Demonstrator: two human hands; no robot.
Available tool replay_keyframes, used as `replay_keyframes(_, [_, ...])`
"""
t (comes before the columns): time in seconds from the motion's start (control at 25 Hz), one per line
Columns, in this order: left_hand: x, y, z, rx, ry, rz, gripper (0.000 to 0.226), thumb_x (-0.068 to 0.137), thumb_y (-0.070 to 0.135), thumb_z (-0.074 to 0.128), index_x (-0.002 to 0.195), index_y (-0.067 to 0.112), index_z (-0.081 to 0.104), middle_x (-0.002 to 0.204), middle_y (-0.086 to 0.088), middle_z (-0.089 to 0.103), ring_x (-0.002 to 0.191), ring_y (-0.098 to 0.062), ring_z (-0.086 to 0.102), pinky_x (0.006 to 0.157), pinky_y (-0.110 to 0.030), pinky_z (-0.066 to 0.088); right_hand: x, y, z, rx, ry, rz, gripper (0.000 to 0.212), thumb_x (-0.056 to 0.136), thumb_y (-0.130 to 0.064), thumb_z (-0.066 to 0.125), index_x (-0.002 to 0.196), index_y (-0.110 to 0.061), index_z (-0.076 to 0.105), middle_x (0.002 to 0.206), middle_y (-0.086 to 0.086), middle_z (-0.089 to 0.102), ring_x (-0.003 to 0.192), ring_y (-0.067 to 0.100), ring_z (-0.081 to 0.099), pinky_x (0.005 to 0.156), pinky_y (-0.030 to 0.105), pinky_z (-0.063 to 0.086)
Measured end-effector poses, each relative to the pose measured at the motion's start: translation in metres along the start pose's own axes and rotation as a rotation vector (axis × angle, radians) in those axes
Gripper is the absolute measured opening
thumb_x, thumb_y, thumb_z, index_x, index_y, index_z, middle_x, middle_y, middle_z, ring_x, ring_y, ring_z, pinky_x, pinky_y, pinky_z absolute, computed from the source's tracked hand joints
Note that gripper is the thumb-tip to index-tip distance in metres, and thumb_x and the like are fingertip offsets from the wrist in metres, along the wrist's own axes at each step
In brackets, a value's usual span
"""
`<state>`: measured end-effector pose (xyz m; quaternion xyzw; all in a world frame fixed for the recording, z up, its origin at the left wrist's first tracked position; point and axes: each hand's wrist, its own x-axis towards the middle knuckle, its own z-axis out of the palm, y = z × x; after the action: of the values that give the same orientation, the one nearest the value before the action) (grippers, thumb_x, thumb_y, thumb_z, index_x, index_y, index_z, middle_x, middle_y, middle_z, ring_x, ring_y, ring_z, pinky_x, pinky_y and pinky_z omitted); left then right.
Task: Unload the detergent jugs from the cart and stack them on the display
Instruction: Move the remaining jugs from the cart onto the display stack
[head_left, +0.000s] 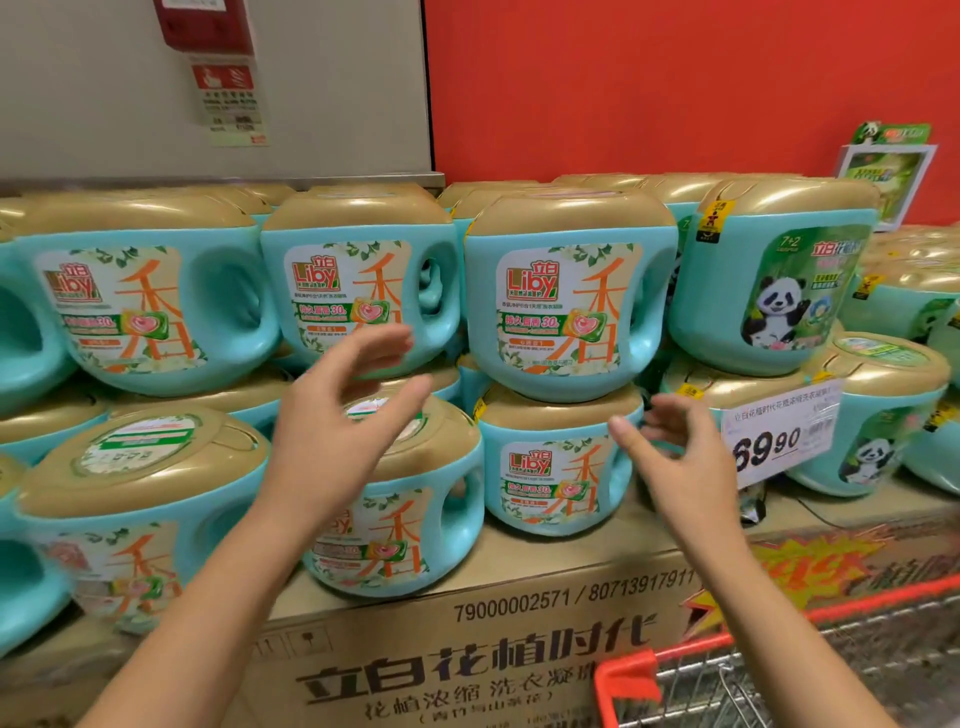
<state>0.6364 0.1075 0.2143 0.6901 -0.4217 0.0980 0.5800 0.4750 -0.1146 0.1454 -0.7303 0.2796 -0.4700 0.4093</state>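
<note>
**While jugs sit stacked, our hands hover empty**

Teal detergent jugs (566, 306), gold lids, orange-lettered labels, two tiers on cardboard cartons (519, 639). Our left hand (332, 421) and right hand (680, 457) spread loosely before the lower row, gripping nothing. Red-rimmed cart (779, 670) at lower right.

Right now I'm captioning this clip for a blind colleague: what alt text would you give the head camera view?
A person's left hand and right hand, both open and empty, reach toward teal detergent jugs with gold lids, stacked in two tiers on a cardboard carton; a red-rimmed wire cart sits at lower right.
</note>
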Motion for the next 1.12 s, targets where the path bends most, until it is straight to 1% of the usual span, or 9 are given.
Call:
replay_keyframes(0.12, [-0.06,-0.024,-0.002,0.2,0.216,-0.005,0.062,0.073,0.051,0.068,0.129,0.028,0.053,0.13,0.013,0.055,0.125,-0.008,0.048,0.106,-0.031,0.039,-0.02,0.026,0.02,-0.006,-0.133,0.102,0.07,0.064,-0.054,0.075,0.122,-0.024,0.051,0.113,-0.012,0.057,0.105,0.007,0.056,0.088,0.021,0.043])
replay_keyframes(0.24, [-0.091,-0.049,0.01,0.443,0.232,-0.076,0.095,0.066,0.054,0.077,0.145,0.027,0.033,0.153,0.004,0.03,0.143,-0.018,0.022,0.118,-0.044,0.018,-0.021,0.034,0.035,0.016,-0.28,0.122,0.077,0.055,-0.049,0.083,0.119,-0.032,0.045,0.111,-0.02,0.057,0.1,-0.007,0.055,0.081,0.012,0.041])
replay_keyframes(0.32, [-0.096,-0.061,0.012,0.46,0.211,-0.175,0.117,0.056,0.046,0.089,0.149,0.038,0.018,0.158,0.009,0.015,0.145,-0.016,0.012,0.117,-0.049,0.017,-0.017,0.037,0.042,0.019,-0.287,0.142,0.081,0.047,-0.05,0.086,0.114,-0.033,0.041,0.106,-0.024,0.055,0.095,-0.009,0.055,0.076,0.009,0.041])
replay_keyframes(0.4, [-0.098,-0.069,0.014,0.473,0.198,-0.197,0.13,0.05,0.041,0.092,0.15,0.044,0.009,0.159,0.012,0.007,0.144,-0.019,0.011,0.113,-0.049,0.019,-0.015,0.041,0.047,0.003,-0.248,0.153,0.087,0.046,-0.044,0.091,0.115,-0.029,0.04,0.107,-0.02,0.056,0.095,-0.005,0.056,0.081,0.016,0.045])
replay_keyframes(0.48, [-0.098,-0.073,0.016,0.488,0.207,-0.195,0.133,0.049,0.042,0.091,0.149,0.049,0.004,0.159,0.015,0.004,0.144,-0.02,0.011,0.11,-0.046,0.02,-0.014,0.043,0.049,-0.043,-0.201,0.14,0.093,0.044,-0.045,0.091,0.119,-0.026,0.039,0.111,-0.012,0.057,0.098,0.004,0.057,0.087,0.026,0.047])
replay_keyframes(0.56, [-0.099,-0.075,0.017,0.482,0.214,-0.197,0.133,0.051,0.044,0.089,0.147,0.053,-0.002,0.16,0.018,0.001,0.144,-0.018,0.01,0.107,-0.042,0.019,-0.014,0.043,0.049,-0.094,-0.183,0.121,0.094,0.042,-0.053,0.087,0.118,-0.027,0.039,0.112,-0.009,0.057,0.102,0.01,0.055,0.088,0.03,0.047])
replay_keyframes(0.8, [-0.101,-0.08,0.018,0.451,0.225,-0.17,0.133,0.052,0.041,0.089,0.146,0.054,-0.003,0.156,0.032,-0.01,0.147,-0.016,0.009,0.107,-0.041,0.019,-0.022,0.042,0.048,-0.171,-0.096,0.088,0.092,0.042,-0.059,0.086,0.114,-0.025,0.039,0.106,-0.011,0.057,0.098,0.011,0.054,0.083,0.031,0.047])
replay_keyframes(0.92, [-0.1,-0.08,0.016,0.438,0.211,-0.182,0.133,0.052,0.041,0.09,0.146,0.055,-0.003,0.156,0.032,-0.01,0.148,-0.016,0.009,0.109,-0.04,0.019,-0.023,0.04,0.043,-0.171,-0.089,0.08,0.087,0.043,-0.056,0.087,0.11,-0.03,0.038,0.101,-0.014,0.055,0.095,0.009,0.053,0.081,0.028,0.044])
replay_keyframes(1.12, [-0.1,-0.082,0.015,0.427,0.218,-0.156,0.131,0.053,0.041,0.089,0.147,0.054,-0.002,0.156,0.031,-0.008,0.148,-0.017,0.01,0.111,-0.04,0.019,-0.027,0.037,0.038,-0.195,-0.072,0.077,0.083,0.046,-0.052,0.089,0.108,-0.028,0.04,0.101,-0.012,0.056,0.096,0.011,0.054,0.083,0.033,0.047])
